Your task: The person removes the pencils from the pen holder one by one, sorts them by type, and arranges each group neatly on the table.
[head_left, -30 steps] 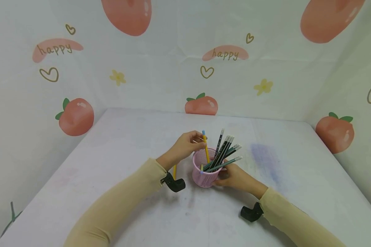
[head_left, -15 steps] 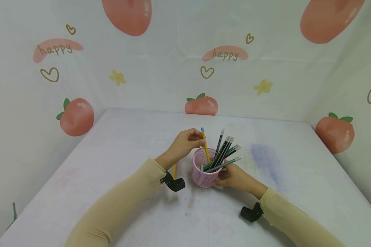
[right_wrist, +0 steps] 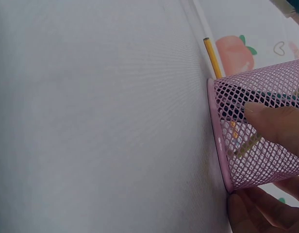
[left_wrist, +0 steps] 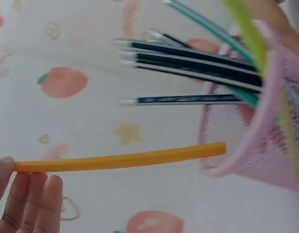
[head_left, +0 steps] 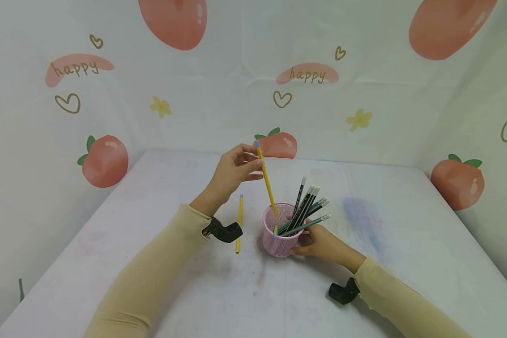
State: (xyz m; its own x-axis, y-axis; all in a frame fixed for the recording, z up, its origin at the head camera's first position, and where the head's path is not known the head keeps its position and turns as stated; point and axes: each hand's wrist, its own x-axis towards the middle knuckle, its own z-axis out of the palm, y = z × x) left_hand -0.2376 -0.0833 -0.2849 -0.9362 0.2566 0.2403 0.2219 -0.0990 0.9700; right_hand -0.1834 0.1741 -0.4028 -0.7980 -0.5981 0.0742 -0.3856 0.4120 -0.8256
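Observation:
My left hand [head_left: 235, 168] pinches a yellow pencil [head_left: 267, 180] near its blue-tipped upper end, between thumb and fingers. The pencil slants down, and its lower end overlaps the mouth of a pink mesh pencil cup [head_left: 274, 244] in the head view. Seen from the left wrist, the plain flat end of the yellow pencil [left_wrist: 140, 158] is at the cup's opening. My right hand [head_left: 321, 244] holds the cup upright from its right side, thumb against the mesh [right_wrist: 266, 160]. Several dark and green pencils [head_left: 306, 206] with white-tipped ends lean in it, beside a yellow-green one [left_wrist: 249, 36].
Another yellow pencil [head_left: 240, 216] lies on the white tabletop [head_left: 186, 281] left of the cup, partly behind the left wrist's black camera mount [head_left: 226, 232]. A fruit-printed cloth [head_left: 219, 108] stands behind the table. A dark thin object [head_left: 21, 288] shows at the far left.
My left hand has moved up and to the left, drawing the yellow pencil upward from among the others in the cup. The right hand and the cup have stayed put.

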